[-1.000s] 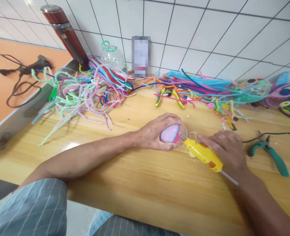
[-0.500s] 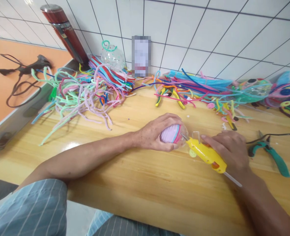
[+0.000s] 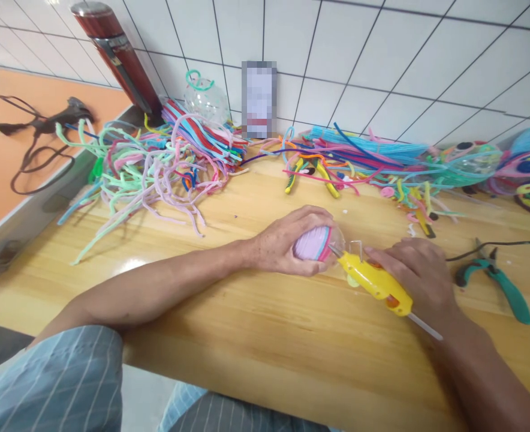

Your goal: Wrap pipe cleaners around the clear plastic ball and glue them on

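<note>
Two hands meet in the middle of the wooden table [image 3: 247, 354]. The left hand [image 3: 287, 243] cups a pink coiled piece [image 3: 312, 245], fingers curled over its top and pressing it down on the wood. The right hand [image 3: 415, 273] is wrapped round a yellow glue gun [image 3: 375, 283], whose nozzle touches the coil's right edge. There may be a clear shell around the coil, but the glare makes that hard to tell.

For a clean joint, I judge that the nozzle belongs right on the seam, with a light, even squeeze. The left fingertips should sit clear of the hot tip just beside them.

To the right, teal pliers [image 3: 494, 282] lie near a black cord. Farther off, loose pipe cleaners [image 3: 157, 171] sprawl on the left, yellow pliers [image 3: 312, 174] sit among more of them, and a red flask [image 3: 114, 51] leans at the tiled wall.
</note>
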Available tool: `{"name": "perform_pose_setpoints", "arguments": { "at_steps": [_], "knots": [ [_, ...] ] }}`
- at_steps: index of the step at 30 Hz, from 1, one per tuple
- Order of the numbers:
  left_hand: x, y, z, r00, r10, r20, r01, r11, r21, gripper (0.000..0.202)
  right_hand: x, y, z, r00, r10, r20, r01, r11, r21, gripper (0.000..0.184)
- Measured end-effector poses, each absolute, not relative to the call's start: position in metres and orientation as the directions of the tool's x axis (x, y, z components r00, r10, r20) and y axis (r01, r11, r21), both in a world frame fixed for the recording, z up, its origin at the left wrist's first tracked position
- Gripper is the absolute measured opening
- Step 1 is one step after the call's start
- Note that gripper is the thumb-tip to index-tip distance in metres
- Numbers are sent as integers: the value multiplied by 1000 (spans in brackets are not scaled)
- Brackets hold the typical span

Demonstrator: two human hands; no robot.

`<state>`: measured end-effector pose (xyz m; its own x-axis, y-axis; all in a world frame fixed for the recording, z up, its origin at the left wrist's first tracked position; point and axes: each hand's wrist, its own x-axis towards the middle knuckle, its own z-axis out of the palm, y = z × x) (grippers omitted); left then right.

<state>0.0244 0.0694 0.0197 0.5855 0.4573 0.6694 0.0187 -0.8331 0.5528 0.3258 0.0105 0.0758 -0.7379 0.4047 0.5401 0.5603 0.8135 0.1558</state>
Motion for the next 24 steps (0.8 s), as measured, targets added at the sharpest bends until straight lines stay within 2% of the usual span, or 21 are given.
{"name": "perform_pose_setpoints", "arguments": {
  "at_steps": [13,24],
  "knots": [
    [26,70,21,562,438,702,15,-854,521,76,336,11,68,-703,448,552,595,796,111,62],
    [25,70,20,571,445,690,11,-845,535,77,329,10,75,-743,420,520,546,830,110,63]
  ]
}}
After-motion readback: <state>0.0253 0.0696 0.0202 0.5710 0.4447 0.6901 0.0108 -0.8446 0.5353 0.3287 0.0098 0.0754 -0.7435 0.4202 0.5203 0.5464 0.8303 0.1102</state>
